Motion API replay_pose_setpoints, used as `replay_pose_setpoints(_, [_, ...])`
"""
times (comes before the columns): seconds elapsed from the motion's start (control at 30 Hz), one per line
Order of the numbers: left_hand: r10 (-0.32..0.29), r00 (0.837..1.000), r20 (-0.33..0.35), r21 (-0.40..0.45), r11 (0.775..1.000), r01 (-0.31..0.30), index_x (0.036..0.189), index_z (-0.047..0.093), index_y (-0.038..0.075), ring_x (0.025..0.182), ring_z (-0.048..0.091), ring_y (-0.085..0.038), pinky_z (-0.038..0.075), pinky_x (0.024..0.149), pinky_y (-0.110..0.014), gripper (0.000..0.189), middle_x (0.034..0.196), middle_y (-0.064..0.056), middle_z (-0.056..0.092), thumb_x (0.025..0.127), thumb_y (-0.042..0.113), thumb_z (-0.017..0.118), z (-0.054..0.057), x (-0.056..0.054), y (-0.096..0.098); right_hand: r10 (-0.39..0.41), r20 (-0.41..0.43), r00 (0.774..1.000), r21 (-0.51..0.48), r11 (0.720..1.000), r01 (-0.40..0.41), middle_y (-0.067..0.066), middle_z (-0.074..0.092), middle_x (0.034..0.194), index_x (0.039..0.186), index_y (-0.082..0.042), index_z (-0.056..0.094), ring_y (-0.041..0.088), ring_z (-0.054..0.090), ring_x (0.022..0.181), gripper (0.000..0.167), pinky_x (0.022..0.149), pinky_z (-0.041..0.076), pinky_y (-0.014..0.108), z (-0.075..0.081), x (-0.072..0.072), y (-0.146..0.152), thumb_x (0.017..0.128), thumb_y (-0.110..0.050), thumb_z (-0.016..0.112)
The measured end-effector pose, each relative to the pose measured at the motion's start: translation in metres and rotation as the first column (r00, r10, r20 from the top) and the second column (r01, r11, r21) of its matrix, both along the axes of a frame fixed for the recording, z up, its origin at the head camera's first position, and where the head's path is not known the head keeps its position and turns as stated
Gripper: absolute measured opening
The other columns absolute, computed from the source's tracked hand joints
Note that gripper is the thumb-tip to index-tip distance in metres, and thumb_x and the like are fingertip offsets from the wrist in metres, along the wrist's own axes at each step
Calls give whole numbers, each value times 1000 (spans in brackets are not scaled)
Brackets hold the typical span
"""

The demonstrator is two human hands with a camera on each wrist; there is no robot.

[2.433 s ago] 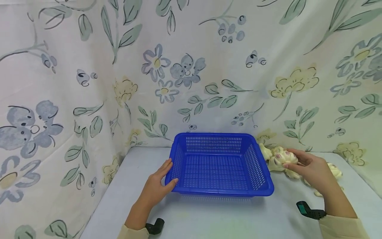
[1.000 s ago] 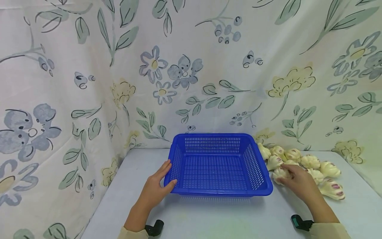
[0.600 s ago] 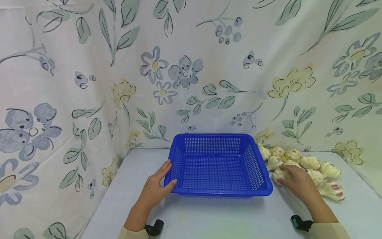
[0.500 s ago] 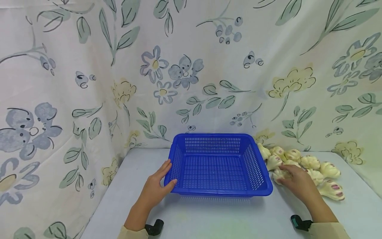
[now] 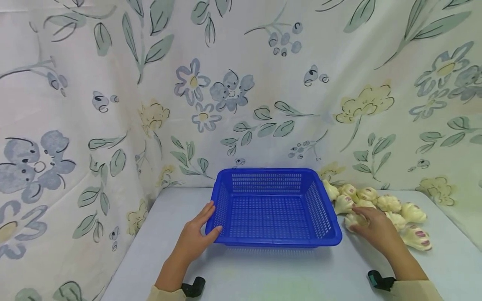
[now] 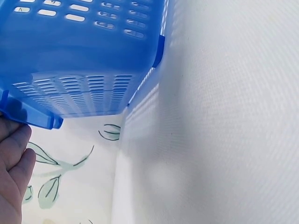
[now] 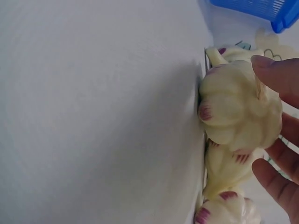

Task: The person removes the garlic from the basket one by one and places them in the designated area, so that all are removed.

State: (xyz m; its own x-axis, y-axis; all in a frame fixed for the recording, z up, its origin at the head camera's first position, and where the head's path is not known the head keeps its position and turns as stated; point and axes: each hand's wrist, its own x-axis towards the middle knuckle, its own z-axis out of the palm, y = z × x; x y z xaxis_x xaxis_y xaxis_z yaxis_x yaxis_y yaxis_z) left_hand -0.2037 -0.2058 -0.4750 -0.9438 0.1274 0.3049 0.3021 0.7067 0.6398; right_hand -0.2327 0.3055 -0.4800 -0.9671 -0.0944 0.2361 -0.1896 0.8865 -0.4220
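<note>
A blue plastic basket (image 5: 271, 241) with slotted walls stands on the table, with no contents showing inside. At its left side my left hand (image 5: 193, 234) holds the rim, thumb over the top edge. The left wrist view shows the fingers (image 6: 16, 149) against the rim's underside. To the right of the basket, my right hand (image 5: 378, 230) grips a whitish garlic bulb (image 7: 233, 102) with purple streaks, thumb on one side and fingers on the other. The bulb sits low, beside the basket's near right corner. My palm hides part of it in the head view.
Several more garlic bulbs (image 5: 416, 237) lie in a loose cluster behind and right of the right hand. The white table (image 5: 263, 276) reaches back to a floral cloth (image 5: 263, 83) hanging behind the basket and along the left.
Over 2.4 seconds my right hand has come down and nearer the front, a garlic bulb in its fingers. During the last second it stays put. The left hand keeps its place on the basket.
</note>
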Motion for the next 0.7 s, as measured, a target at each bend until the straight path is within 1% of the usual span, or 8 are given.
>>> replay_pose_setpoints(0.13, [3, 1000, 3, 4, 1000, -3, 148, 46, 17, 144, 36, -19, 37, 110, -45, 67, 157, 7, 35, 90, 39, 70, 0, 1, -2, 16, -17, 1000, -15, 1000, -16, 31, 57, 130, 128, 4, 59, 54, 48, 120, 60, 95, 40, 68, 2, 2, 1, 77, -17, 82])
replay_pose_setpoints(0.27, [-10, 1000, -1, 5, 1000, 10, 148, 46, 16, 144, 37, -20, 37, 110, -45, 67, 158, 7, 35, 90, 41, 69, -2, 1, -4, 1, -21, 1000, -9, 1000, -1, 31, 57, 130, 128, 2, 60, 55, 48, 119, 60, 93, 41, 69, 6, 6, 3, 77, -21, 82])
replay_pose_setpoints(0.37, [-22, 1000, -15, 2, 1000, 22, 148, 45, 16, 143, 38, -22, 37, 110, -45, 68, 158, 5, 35, 90, 43, 69, -3, 0, -6, -19, -2, 1000, -3, 1000, 19, 33, 55, 132, 130, 2, 58, 56, 50, 116, 62, 89, 44, 68, 10, 7, 6, 81, -28, 80])
replay_pose_setpoints(0.47, [-32, 999, -21, 2, 999, 32, 148, 46, 14, 142, 39, -24, 38, 110, -47, 69, 157, 4, 36, 90, 43, 69, -2, -1, -10, -25, 20, 999, -9, 1000, 25, 34, 52, 134, 134, 2, 54, 56, 53, 112, 63, 84, 49, 65, 17, 5, 8, 87, -36, 73])
replay_pose_setpoints(0.57, [-32, 999, -12, 1, 999, 32, 146, 49, 12, 141, 41, -25, 39, 109, -48, 66, 156, 3, 39, 91, 43, 68, 2, -3, -16, -30, 20, 999, -17, 999, 30, 35, 49, 136, 136, 3, 53, 56, 54, 110, 62, 81, 50, 65, 26, 0, 9, 93, -40, 65])
replay_pose_setpoints(0.63, [-24, 1000, 1, -4, 1000, 24, 145, 50, 11, 141, 41, -26, 40, 109, -49, 63, 155, 1, 40, 92, 43, 66, 6, -6, -20, -26, 13, 1000, -20, 999, 26, 35, 49, 137, 137, 3, 52, 56, 50, 114, 60, 83, 48, 67, 35, -3, 7, 96, -39, 62])
replay_pose_setpoints(0.7, [-8, 1000, 4, -18, 1000, 8, 144, 51, 10, 141, 41, -28, 40, 109, -50, 62, 155, -2, 41, 94, 43, 64, 14, -13, -24, -16, -8, 1000, -15, 1000, 16, 35, 49, 136, 136, 3, 52, 57, 47, 117, 58, 87, 44, 70, 44, -8, 5, 96, -38, 62])
